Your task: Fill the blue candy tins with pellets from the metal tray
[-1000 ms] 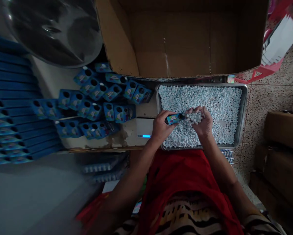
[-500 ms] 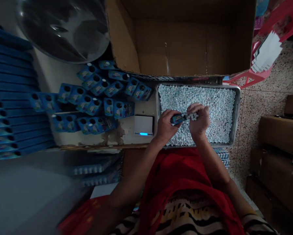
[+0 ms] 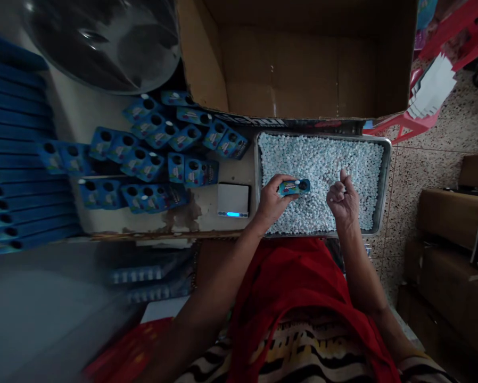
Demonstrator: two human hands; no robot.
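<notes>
One metal tray [image 3: 386,175] of white pellets [image 3: 343,154] too many to count, one open cardboard box [image 3: 303,58], one small digital scale [image 3: 233,199], one blue packet [image 3: 294,186] in hand, roughly two dozen blue packets [image 3: 151,159] on the table, two hands.

I see my left hand [image 3: 271,202] pinching a small blue printed cardboard packet [image 3: 294,187] over the metal tray [image 3: 386,186] of pale blue-white candy pellets [image 3: 322,159]. My right hand [image 3: 343,199] hovers loosely curled beside it, apart from the packet. Left of the tray sits a small white digital scale [image 3: 233,200].
</notes>
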